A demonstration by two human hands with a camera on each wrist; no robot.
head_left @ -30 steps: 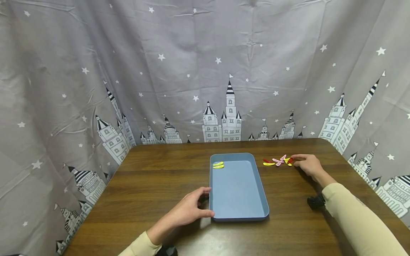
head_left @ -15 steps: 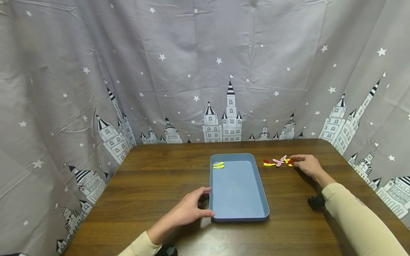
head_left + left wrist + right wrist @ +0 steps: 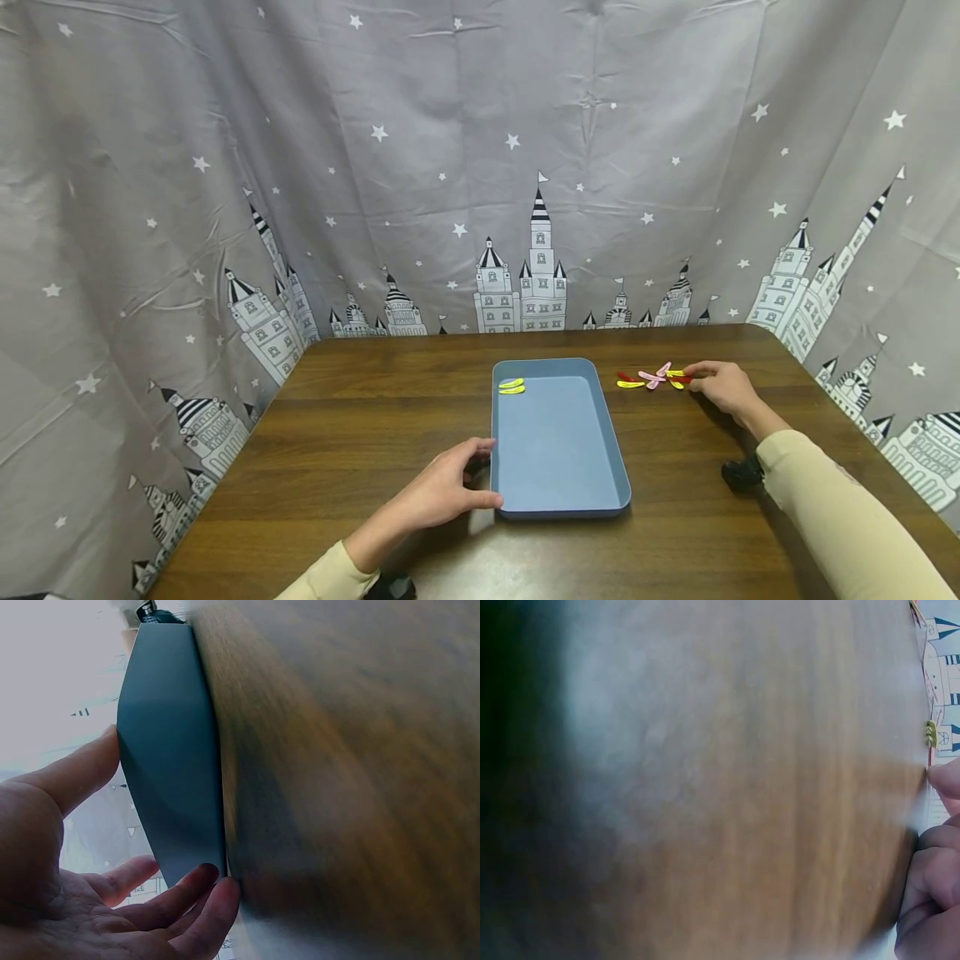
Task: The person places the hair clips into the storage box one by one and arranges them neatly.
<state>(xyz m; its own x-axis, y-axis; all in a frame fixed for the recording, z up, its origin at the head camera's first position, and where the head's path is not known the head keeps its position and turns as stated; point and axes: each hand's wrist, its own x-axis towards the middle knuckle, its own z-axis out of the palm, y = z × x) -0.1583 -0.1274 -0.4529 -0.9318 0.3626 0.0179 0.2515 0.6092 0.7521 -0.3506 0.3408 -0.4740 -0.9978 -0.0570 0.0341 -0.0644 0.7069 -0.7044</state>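
Observation:
My left hand (image 3: 442, 492) rests against the left side of a blue-grey rectangular tray (image 3: 558, 502), thumb at the near corner. In the left wrist view, its thumb (image 3: 94, 765) touches the tray's rim and its fingertips lie along the outer wall (image 3: 172, 742). Two yellow snap hair clips (image 3: 512, 390) lie side by side in the tray's far left corner. Right of the tray, my right hand (image 3: 723, 387) pinches a red hair clip (image 3: 681, 379) at the end of a small pile. Yellow clips (image 3: 675, 372) lie right against it; its far end is hidden by the fingers.
Pink hair clips (image 3: 654, 377) lie crossed in the middle of the pile, with a yellow clip (image 3: 630, 385) and a red clip (image 3: 624, 376) at its left end. Behind the brown wooden table (image 3: 375, 417) hangs a grey curtain (image 3: 420, 167) with castles and stars.
By the pile, the red clip at my right fingertips has turned flatter, and the yellow clips beside it have shifted slightly. The left hand and tray stay in place.

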